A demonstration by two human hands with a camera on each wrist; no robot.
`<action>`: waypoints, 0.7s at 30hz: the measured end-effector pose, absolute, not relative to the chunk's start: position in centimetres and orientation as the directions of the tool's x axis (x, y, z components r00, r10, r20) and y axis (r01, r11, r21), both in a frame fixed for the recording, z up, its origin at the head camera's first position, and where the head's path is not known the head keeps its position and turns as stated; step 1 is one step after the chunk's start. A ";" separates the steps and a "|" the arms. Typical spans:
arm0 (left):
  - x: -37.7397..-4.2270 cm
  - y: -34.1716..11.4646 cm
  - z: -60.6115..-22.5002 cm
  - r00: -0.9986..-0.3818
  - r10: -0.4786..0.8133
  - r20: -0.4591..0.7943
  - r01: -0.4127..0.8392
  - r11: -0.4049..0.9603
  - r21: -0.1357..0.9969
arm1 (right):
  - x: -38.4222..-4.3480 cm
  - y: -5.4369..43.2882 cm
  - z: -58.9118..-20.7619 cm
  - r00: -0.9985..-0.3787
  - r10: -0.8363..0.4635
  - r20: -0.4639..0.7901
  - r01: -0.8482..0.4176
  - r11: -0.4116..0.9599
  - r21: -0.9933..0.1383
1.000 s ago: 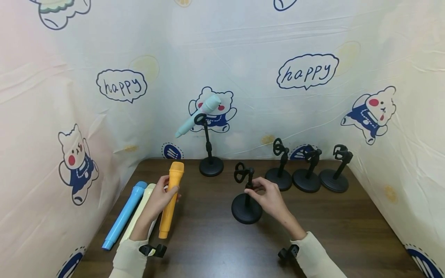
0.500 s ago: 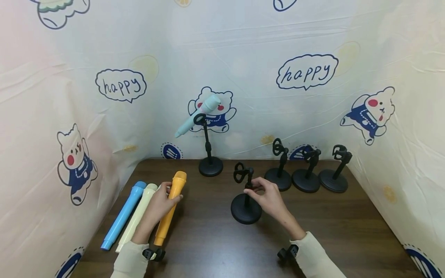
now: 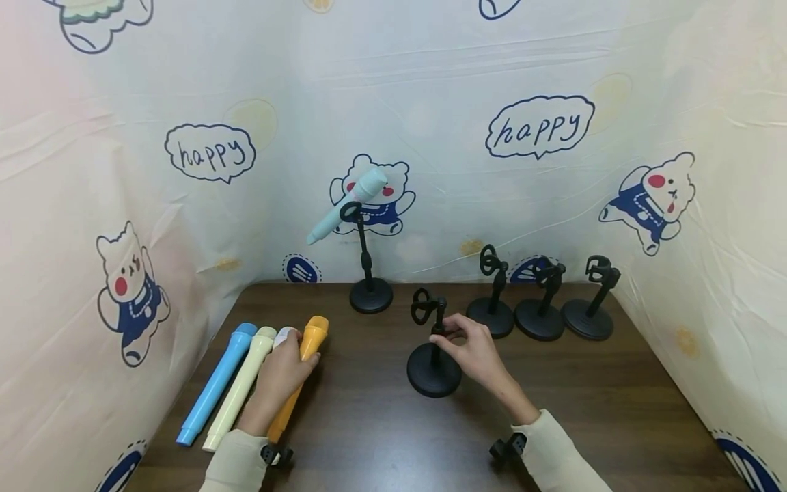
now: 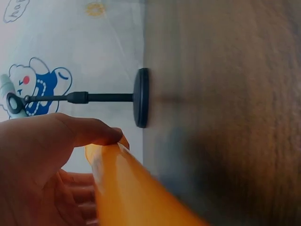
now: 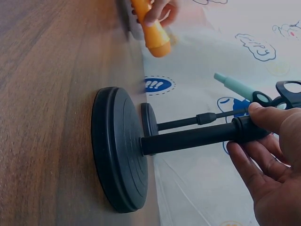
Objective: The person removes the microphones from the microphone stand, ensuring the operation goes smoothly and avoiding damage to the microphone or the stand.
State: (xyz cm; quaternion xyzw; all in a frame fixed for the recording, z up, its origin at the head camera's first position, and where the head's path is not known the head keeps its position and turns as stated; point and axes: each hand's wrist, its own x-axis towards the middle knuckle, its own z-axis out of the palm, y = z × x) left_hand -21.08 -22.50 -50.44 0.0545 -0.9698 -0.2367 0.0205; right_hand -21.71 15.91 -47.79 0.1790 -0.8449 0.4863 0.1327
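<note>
left grip point(image 3: 283, 374) holds orange microphone point(image 3: 315, 335), obscuring white microphone point(image 3: 283, 335) beside cream one point(image 3: 242, 386).

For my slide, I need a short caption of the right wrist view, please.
The right hand grips a black stand; beyond it, the left hand holds an orange microphone.

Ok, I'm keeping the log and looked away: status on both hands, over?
Left hand gripping orange microphone. Right hand gripping black stand by its post. Stand upright, no microphone in it. No obstacle seen between the two.
</note>
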 end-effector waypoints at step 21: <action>-19.6 -21.8 -51.2 -0.978 -0.063 0.198 -0.009 0.965 0.262 | -21.7 16.0 -47.9 -0.906 -0.170 0.387 -0.420 0.466 -0.779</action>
